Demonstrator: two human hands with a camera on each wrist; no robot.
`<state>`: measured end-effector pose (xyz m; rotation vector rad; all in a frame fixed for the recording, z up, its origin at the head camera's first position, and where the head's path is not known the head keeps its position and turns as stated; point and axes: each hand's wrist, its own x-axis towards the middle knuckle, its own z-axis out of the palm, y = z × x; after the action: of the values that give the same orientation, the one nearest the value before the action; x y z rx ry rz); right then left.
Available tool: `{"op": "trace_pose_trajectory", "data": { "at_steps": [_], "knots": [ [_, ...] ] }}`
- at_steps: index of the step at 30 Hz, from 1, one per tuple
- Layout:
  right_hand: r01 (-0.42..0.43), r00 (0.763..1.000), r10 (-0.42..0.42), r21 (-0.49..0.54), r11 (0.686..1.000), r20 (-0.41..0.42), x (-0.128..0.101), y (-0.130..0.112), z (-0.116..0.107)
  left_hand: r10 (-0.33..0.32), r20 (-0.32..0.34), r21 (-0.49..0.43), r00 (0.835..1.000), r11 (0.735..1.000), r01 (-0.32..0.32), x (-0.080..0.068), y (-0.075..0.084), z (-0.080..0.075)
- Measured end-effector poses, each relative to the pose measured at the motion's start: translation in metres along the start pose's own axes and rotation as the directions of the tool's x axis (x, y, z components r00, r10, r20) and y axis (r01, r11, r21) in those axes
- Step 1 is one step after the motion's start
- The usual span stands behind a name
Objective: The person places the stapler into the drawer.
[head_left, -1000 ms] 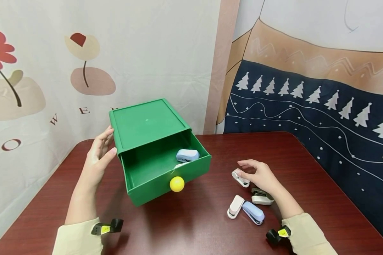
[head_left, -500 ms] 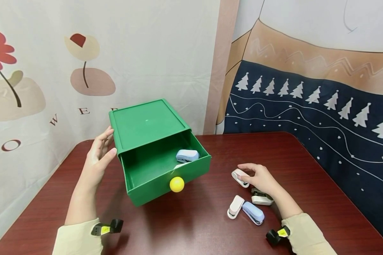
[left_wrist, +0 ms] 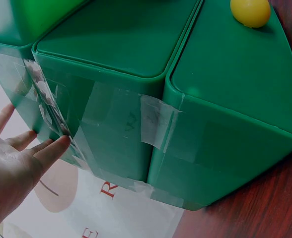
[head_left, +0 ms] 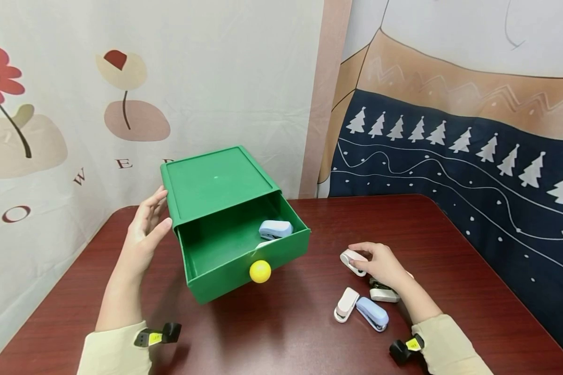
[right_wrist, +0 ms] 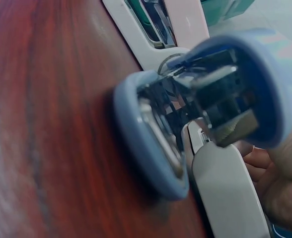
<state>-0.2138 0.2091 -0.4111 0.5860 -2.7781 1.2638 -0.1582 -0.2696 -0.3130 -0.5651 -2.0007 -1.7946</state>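
A green drawer box stands on the dark red table with its drawer pulled out. The drawer has a yellow knob and a pale blue stapler inside. My left hand rests flat, fingers straight, against the box's left side; the left wrist view shows the fingertips touching the taped green wall. My right hand curls its fingers over a pink-white stapler lying on the table right of the drawer. Its thumb is hidden.
Three more staplers lie just in front of my right hand: a white one, a blue one and a white-grey one. The blue stapler fills the right wrist view. Patterned cloth hangs behind the table.
My right hand has come down from hovering above the pink-white stapler and closed its fingers over it. The left hand and the box have not moved.
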Motion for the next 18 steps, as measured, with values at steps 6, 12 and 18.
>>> {"op": "trace_pose_trajectory", "data": {
  "at_steps": [6, 12, 18],
  "knots": [
    [0.022, 0.999, -0.023, -0.041, 0.999, -0.033, 0.0, -0.001, 0.003, -0.003, -0.001, 0.014, 1.0, 1.0, 0.003, 0.0, 0.0, 0.0],
    [0.043, 0.996, -0.046, -0.05, 0.998, -0.075, -0.001, -0.005, 0.001, -0.002, 0.0, 0.014, 1.0, 1.0, 0.002, 0.0, 0.0, 0.0],
    [0.051, 0.993, -0.055, -0.042, 0.998, -0.109, -0.001, -0.012, -0.001, -0.004, 0.001, 0.012, 1.0, 1.0, 0.004, 0.0, 0.001, 0.0]
  ]
}}
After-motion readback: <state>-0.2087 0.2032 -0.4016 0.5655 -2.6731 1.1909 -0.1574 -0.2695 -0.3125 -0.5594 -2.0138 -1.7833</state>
